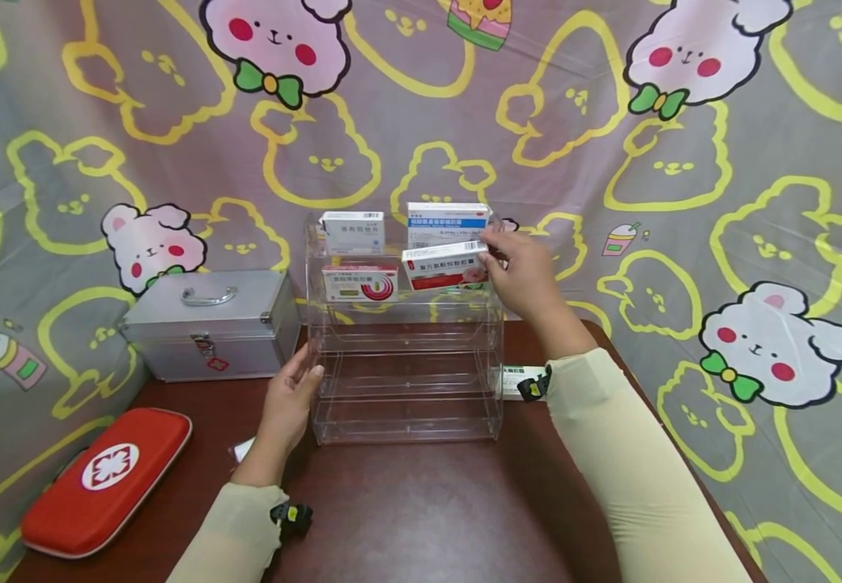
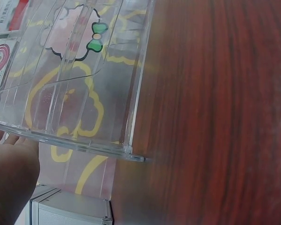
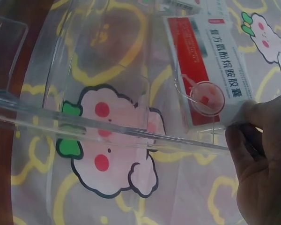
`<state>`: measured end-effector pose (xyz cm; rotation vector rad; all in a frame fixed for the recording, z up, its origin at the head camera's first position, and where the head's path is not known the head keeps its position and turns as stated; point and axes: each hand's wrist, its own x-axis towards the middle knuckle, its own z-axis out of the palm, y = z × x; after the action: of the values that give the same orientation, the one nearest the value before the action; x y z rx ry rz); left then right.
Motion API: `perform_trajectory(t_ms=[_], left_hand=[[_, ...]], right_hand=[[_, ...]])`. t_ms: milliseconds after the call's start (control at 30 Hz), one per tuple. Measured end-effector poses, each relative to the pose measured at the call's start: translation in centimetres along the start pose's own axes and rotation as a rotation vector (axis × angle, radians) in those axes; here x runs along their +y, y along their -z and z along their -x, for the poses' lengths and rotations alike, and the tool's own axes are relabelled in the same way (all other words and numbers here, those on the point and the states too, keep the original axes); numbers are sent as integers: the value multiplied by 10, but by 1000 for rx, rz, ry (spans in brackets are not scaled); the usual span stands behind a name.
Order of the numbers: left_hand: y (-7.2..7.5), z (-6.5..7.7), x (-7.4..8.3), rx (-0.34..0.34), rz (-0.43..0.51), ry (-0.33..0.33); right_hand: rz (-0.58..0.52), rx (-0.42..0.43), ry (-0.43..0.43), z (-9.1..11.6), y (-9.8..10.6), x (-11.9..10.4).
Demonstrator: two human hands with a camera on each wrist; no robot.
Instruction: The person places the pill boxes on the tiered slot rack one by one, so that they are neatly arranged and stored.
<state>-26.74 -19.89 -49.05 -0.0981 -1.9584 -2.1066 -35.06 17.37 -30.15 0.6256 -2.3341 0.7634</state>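
Observation:
A clear plastic tiered rack [image 1: 406, 433] stands on the table. My left hand [image 1: 291, 405] holds its left side; in the left wrist view the fingers [image 2: 18, 140] lie along the outside of the side panel, the thumb on the other side. With thumb and fingertips, my right hand [image 1: 526, 271] pinches the right end of a white-and-red medicine box [image 1: 444, 267], tilted at the rack's second tier. Behind it a blue-and-white medicine box [image 1: 447, 220] sits on the top tier. To the left are a white medicine box [image 1: 351, 235] above and a box with pink rings [image 1: 359, 285] below.
A silver case [image 1: 210, 332] stands left of the rack, with a red first-aid pouch [image 1: 108, 482] nearer. Another medicine box [image 1: 519, 380] lies right of the rack, partly behind the right wrist. A small white item [image 1: 244, 449] shows beside the left forearm. A patterned cloth hangs behind.

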Motion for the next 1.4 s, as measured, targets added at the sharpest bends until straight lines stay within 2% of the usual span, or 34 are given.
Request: perform_trajectory(t_ms=[167,467,867,1233,1400], left_hand=[[0,1,1,0,11,-1],[0,1,2,0,13,2],[0,2,4,-5,-5,-12],[-1,4,5,-5,-8,-8],[-1,4,6,-14,20,0]], right_hand=[[111,-64,85,-2,-1,-2],[216,-169,76,-1,-1,-7],[217,-202,-33,-2,2,-17],[243,-218,-24,2,0,-16],[202,-162,14,15,4,-13]])
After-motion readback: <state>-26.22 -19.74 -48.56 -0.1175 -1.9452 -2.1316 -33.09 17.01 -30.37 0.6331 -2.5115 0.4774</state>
